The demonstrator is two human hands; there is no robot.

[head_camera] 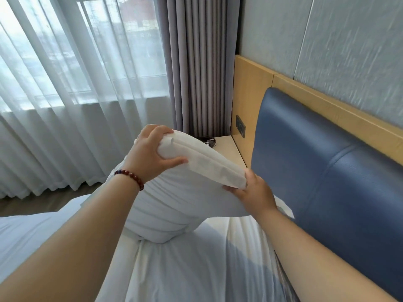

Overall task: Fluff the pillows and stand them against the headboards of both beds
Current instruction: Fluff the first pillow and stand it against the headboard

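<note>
- Holds a white pillow [174, 203] on end on the white sheet of the bed [196, 269], upper edge raised and gripped at both corners.
- Stands just left of the blue padded headboard [327, 171]; cannot tell whether touching it.
- Grips the far-left top corner with the left hand [150, 153]: thumb stretched across the near face, fingers curled over the top onto the far side.
- Pinches the near-right top corner with the right hand [255, 192]: thumb under the edge on the near side, the other fingers mostly hidden behind the fabric.
- Shows a flat stitched border along the pillow's top edge, running from the far left down to the near right.
- Bunches into many crosswise creases through the middle and narrows to a squeezed lower end pressed into the sheet.
- Bulges rounded on the near face below the right hand, with one lower corner poking out to the right.
- Wears a bracelet [130, 177] of dark red beads on the left wrist.
- Beyond the pillow, a pale bedside shelf [226, 147] in the corner beside a wooden panel [250, 94]; grey curtain [196, 62] and sheer curtain [65, 105] far left.
</note>
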